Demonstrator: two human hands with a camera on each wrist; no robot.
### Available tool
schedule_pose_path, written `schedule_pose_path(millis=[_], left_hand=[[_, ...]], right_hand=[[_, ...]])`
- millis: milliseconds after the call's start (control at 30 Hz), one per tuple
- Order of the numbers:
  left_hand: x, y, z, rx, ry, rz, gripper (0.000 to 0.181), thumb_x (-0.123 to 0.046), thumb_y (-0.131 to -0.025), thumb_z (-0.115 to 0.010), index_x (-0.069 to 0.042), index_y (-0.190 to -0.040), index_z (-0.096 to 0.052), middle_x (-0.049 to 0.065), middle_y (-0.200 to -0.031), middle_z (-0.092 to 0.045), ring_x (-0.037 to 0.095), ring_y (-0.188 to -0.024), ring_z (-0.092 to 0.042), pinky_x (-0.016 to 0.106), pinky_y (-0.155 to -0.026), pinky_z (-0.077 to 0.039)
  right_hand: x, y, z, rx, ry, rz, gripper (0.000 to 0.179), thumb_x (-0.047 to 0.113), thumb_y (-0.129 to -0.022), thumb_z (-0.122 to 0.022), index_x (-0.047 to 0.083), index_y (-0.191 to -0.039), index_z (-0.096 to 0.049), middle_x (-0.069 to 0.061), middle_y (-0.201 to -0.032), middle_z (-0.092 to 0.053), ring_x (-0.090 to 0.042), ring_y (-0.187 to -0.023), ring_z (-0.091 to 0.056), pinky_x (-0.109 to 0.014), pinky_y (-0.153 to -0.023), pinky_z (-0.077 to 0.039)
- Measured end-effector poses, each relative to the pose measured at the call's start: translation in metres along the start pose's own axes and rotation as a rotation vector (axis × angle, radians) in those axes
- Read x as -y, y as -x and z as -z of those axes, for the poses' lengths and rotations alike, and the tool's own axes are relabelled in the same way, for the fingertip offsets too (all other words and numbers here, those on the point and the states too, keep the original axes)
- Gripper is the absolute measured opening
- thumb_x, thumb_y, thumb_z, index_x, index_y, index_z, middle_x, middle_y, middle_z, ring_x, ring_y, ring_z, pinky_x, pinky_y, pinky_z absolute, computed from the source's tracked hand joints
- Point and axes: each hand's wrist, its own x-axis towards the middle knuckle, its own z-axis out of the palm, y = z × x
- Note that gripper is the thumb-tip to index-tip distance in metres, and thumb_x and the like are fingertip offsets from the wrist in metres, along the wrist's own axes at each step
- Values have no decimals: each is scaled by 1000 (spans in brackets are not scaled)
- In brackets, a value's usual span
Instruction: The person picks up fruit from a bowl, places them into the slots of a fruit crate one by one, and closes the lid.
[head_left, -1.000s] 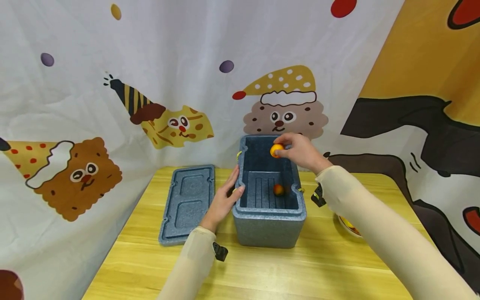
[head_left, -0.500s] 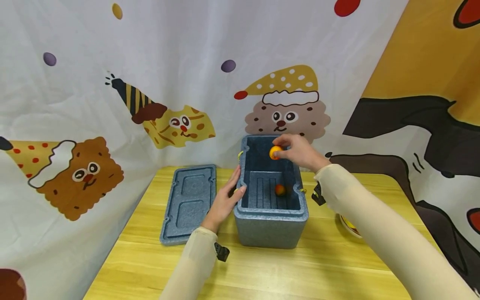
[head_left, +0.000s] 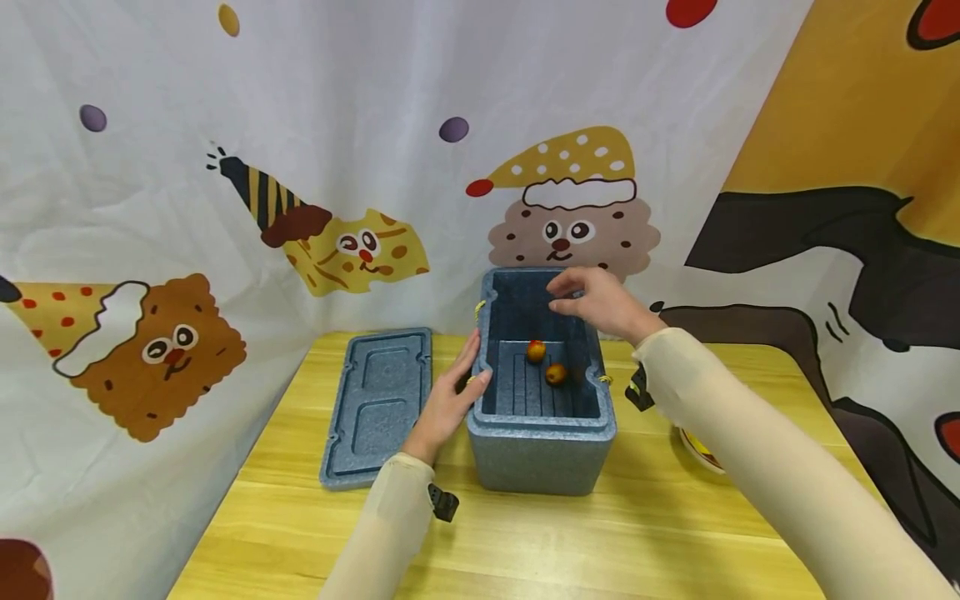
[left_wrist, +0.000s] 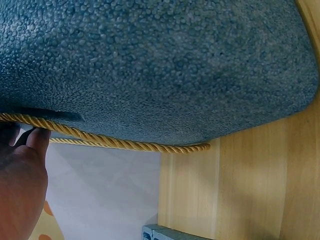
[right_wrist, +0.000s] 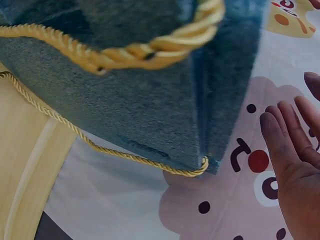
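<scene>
A blue-grey foam box (head_left: 542, 462) stands lidless on the table. On its floor lie two small round fruits, a red-and-yellow one (head_left: 536, 352) and a more orange one (head_left: 556, 374). Over the back right of the opening is my right hand (head_left: 600, 302), thumb and fingers apart with nothing between them. In the right wrist view the fingers of that hand (right_wrist: 300, 150) show beside the box's corner. My left hand (head_left: 444, 408) rests along the box's left rim with extended fingers. A twisted yellow cord (left_wrist: 125, 144) runs down the box's side, close to the left fingertips.
The box's lid (head_left: 378, 408) lies flat on the wooden table (head_left: 525, 550) to the left. Partly hidden by the right sleeve, a bowl (head_left: 701, 454) with yellow things in it stands at right. A cartoon-printed cloth (head_left: 360, 125) hangs behind the table.
My right hand has let go of the orange fruit, which has dropped into the box, so two fruits now lie on the floor. The left hand stays at the rim.
</scene>
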Motion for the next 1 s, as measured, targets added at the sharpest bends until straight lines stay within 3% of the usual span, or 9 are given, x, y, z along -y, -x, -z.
schedule_pose_path(millis=[500, 800, 1000], left_hand=[[-2, 1, -1, 5, -13, 15, 58, -9, -102, -53, 6, -151, -26, 16, -159, -19, 27, -146, -16, 36, -115, -18], [-2, 2, -1, -2, -33, -3, 57, -7, -101, -52, 7, -150, -28, 18, -159, -20, 30, -146, -17, 41, -115, -18], [-2, 2, -1, -9, -37, 0, 57, -10, -102, -53, 6, -151, -28, 13, -159, -21, 28, -146, -18, 39, -115, -17]], right_hand=[[-1, 17, 12, 19, -25, 54, 33, 20, -95, -67, 3, -124, -64, -13, -122, -61, -29, -114, -55, -50, -96, -44], [-15, 32, 28, -59, -97, 69, 29, 18, -96, -65, 3, -121, -65, -15, -120, -63, -28, -112, -56, -50, -93, -46], [-28, 50, 40, -112, -107, 22, 32, 24, -98, -64, 4, -122, -65, -13, -120, -62, -26, -111, -55, -48, -93, -44]])
